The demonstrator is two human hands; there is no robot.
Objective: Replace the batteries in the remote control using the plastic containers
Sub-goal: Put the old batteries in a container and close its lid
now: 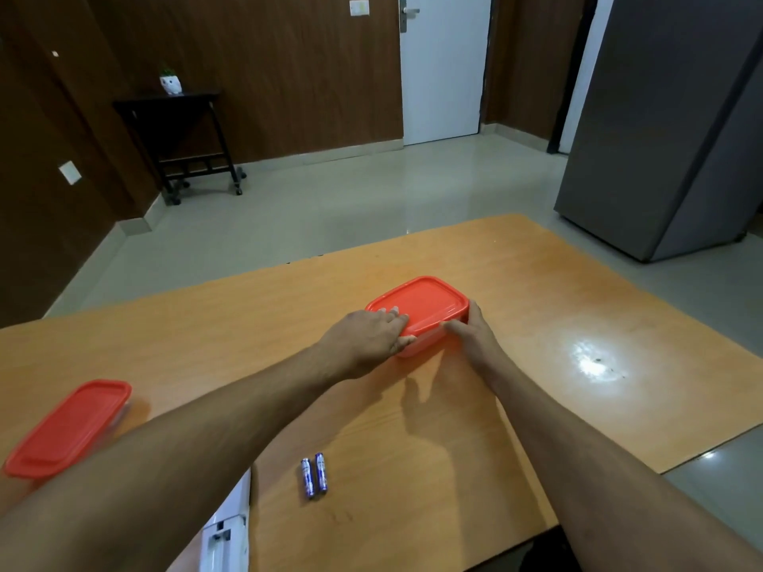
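— Nearest, bottom left of frame: white remote control point(225, 534), partly under the forearm; two batteries point(313, 476) just right of it on the counter point(516, 282).

— And the hands?

— Both up at centre frame, on the far container point(419, 309). Left hand point(371, 336) gripping its near-left corner, fingers over the lid; right hand point(468, 328) clasping the right end. Long axis running left-right between them.

— Second container point(68, 427)?

— Lower left, lidded, untouched.

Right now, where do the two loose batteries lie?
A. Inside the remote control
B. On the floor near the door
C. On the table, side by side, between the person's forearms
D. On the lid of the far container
C: the two batteries lie side by side on the bare wooden table, between the forearms, nearer the person than the container that both hands hold.
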